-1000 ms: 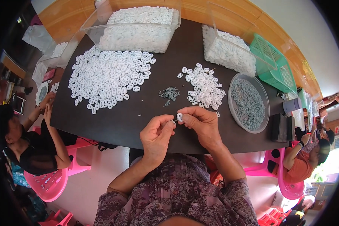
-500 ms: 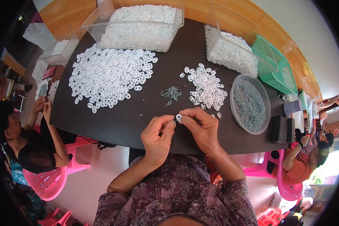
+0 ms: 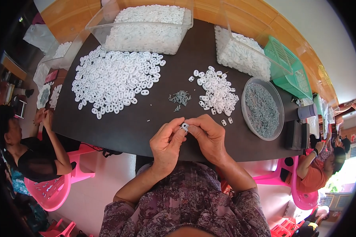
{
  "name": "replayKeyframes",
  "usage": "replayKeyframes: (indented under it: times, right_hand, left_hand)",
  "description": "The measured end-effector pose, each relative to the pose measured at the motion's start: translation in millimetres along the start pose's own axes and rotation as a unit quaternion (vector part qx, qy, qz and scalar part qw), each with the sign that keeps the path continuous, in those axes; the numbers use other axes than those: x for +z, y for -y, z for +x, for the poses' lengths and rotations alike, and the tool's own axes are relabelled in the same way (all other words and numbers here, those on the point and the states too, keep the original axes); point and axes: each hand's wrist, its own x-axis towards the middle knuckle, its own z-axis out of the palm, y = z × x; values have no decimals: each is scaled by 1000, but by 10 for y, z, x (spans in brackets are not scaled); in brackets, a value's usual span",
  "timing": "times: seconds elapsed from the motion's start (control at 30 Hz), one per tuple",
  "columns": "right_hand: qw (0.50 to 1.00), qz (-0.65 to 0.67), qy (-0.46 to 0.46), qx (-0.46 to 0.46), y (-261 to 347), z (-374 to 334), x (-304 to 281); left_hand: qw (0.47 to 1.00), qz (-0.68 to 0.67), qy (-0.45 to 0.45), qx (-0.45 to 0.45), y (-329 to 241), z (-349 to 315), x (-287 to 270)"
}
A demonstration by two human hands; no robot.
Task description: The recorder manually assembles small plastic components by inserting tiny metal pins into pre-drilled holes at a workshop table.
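Head view: the white piece (image 3: 184, 126) sits between the two hands, above the near side of the dark counter (image 3: 118, 126). The left hand (image 3: 166, 144) comes in from its seven o'clock, the right hand (image 3: 208, 139) from its four o'clock. Each grip is pinched together on the piece, thumb against forefinger; whether anything else is enclosed there, I cannot tell.

The likeliest trouble is a slip: so small and smooth a piece could twist or spring out if the two pinches press unevenly. Dropped toward twelve o'clock, it could land among the grey fasteners (image 3: 180, 98); toward one o'clock, it could get lost in the smaller white pile (image 3: 217, 93). With fingertips covering much of it, a crooked hold might also go unnoticed.

The piece looks hard and slightly shiny, probably plastic, with a dark opening facing up. Its full outline is hidden. At ten o'clock, the larger pile (image 3: 114, 81) shows white ovals with paired holes.
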Motion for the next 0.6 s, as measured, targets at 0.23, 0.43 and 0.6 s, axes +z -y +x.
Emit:
replayKeyframes:
  times: [0.23, 0.43, 0.6]
  right_hand:
    - [999, -36, -9, -25, 28, -54, 17]
    - [999, -45, -6, -11, 37, -79, 21]
    - [998, -50, 7, -47, 35, -75, 6]
  left_hand:
    - [999, -40, -3, -33, -37, -23, 22]
    - [999, -49, -4, -19, -16, -39, 34]
    - [997, -72, -18, -31, -26, -40, 43]
